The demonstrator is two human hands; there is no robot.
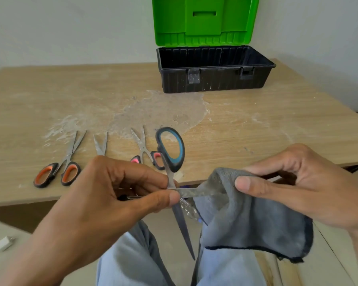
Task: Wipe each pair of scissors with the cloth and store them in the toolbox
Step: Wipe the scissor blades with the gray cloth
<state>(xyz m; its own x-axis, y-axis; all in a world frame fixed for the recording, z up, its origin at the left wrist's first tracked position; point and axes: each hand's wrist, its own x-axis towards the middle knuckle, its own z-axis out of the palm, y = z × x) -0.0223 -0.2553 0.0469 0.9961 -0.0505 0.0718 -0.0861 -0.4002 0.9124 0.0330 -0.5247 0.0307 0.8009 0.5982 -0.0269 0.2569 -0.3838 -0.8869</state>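
My left hand pinches the blue-handled scissors near their pivot, in front of the table's near edge. The scissors are spread wide: one blade points down, the other runs right into the grey cloth. My right hand grips the cloth around that blade's tip. On the table lie the orange-handled scissors, the pink-handled scissors and a third pair whose handles are hidden behind my left hand. The black toolbox stands open at the back, its green lid upright and its inside looking empty.
The wooden table carries a dried whitish smear across its middle. A white charger lies on the floor at the lower left. My legs in light blue trousers are below the hands.
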